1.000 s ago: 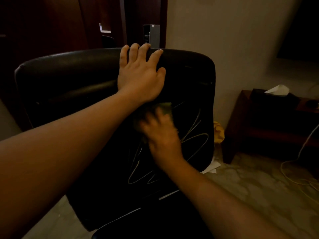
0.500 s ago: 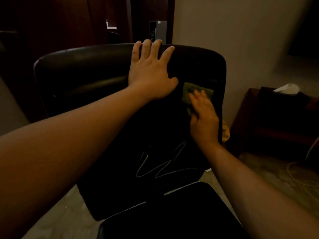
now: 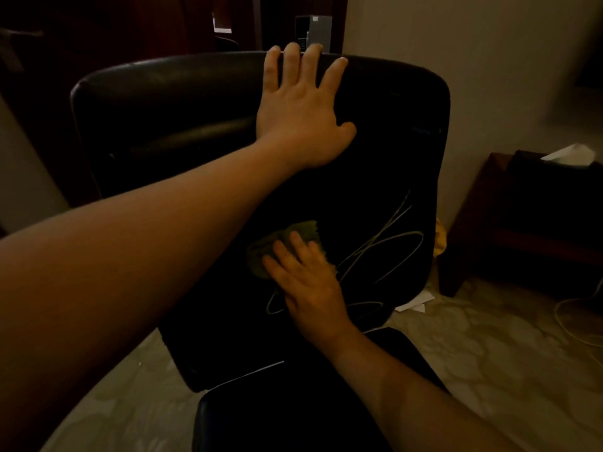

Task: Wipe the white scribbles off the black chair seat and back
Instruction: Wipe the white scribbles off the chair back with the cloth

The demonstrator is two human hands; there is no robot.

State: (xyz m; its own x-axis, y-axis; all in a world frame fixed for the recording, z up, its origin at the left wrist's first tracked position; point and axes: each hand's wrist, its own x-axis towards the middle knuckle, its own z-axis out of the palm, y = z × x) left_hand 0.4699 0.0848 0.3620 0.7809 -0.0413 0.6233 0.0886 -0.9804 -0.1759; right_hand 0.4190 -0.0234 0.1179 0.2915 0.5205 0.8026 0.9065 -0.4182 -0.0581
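The black chair back (image 3: 182, 102) fills the middle of the head view, with the black seat (image 3: 261, 415) below it. White scribbles (image 3: 385, 249) loop across the lower right of the back. My left hand (image 3: 300, 112) rests flat near the top edge, fingers spread and reaching over the rim. My right hand (image 3: 310, 282) presses a green cloth (image 3: 280, 246) against the middle of the back with straight fingers, just left of the scribbles and over some of them.
A dark wooden side table (image 3: 522, 230) with a tissue box (image 3: 567, 154) stands at the right by the wall. Papers (image 3: 414, 303) and a pale cable (image 3: 574, 324) lie on the patterned floor. Something yellow (image 3: 440, 238) shows behind the chair's right edge.
My right hand has swept the cloth from the upper right of the chair back down and left to its middle. My left hand has stayed at the top edge.
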